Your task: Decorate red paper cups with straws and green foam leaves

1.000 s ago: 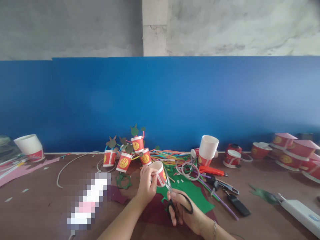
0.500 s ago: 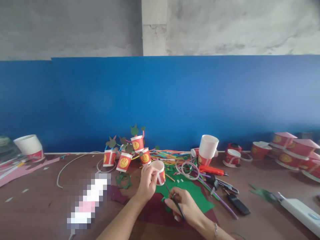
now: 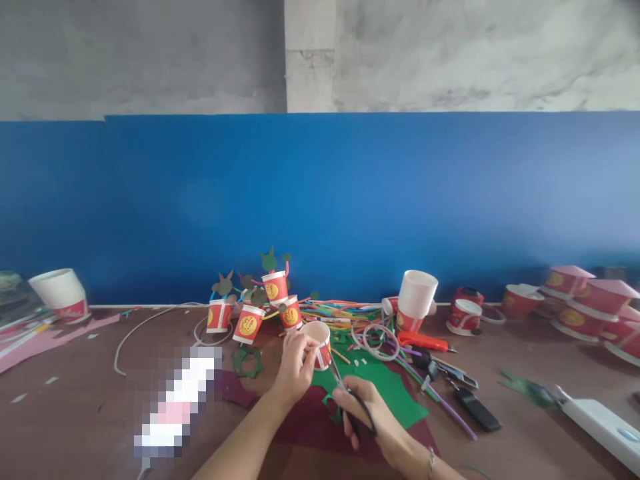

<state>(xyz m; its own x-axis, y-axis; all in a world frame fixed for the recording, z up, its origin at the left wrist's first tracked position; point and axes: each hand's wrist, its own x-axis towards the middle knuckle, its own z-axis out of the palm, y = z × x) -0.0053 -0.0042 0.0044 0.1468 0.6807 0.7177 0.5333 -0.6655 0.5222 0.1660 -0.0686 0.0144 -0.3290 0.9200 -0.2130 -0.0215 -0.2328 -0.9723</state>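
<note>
My left hand (image 3: 296, 365) is closed on a red and white paper cup (image 3: 323, 353), gripping its left side with the open mouth tilted up. In my right hand (image 3: 373, 413) are scissors with black handles (image 3: 364, 410). The blades (image 3: 337, 373) point up and touch or nearly touch the front of the cup; whether they are in its wall I cannot tell. Under the hands lie a green paper sheet (image 3: 395, 393) and a dark maroon sheet (image 3: 307, 420).
Decorated paper cups (image 3: 249, 323) stand behind my left hand. A white cup stack (image 3: 417, 293), an orange cutter (image 3: 425, 342), keys with a black fob (image 3: 477, 408) and a white glue gun (image 3: 600, 427) lie to the right. Coloured sticks (image 3: 345, 310) run along the back.
My right hand has opened its grip on the scissors, and the handles have spread apart. The cup and my left hand have barely moved.
</note>
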